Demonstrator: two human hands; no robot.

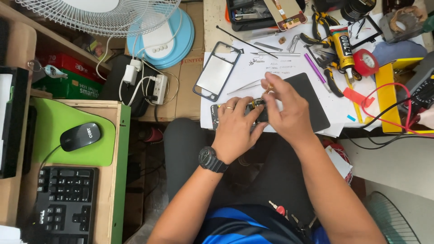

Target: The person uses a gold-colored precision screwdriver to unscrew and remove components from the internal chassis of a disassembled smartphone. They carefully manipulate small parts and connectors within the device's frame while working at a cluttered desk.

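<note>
My left hand, with a ring and a black wristwatch, grips a dark opened phone body at the near edge of the white paper sheet. My right hand pinches a small yellowish tool with its tip down over the phone's middle. Both hands meet above the phone and hide most of it. A black mat lies under my right hand. A pair of tweezers rests on the paper just beyond my fingers. A detached phone frame lies on the paper's left edge.
A glue tube, pliers, red tape roll, purple pen and red and black wires crowd the right. A parts tray sits at the back. Left: power strip, fan, mouse, keyboard.
</note>
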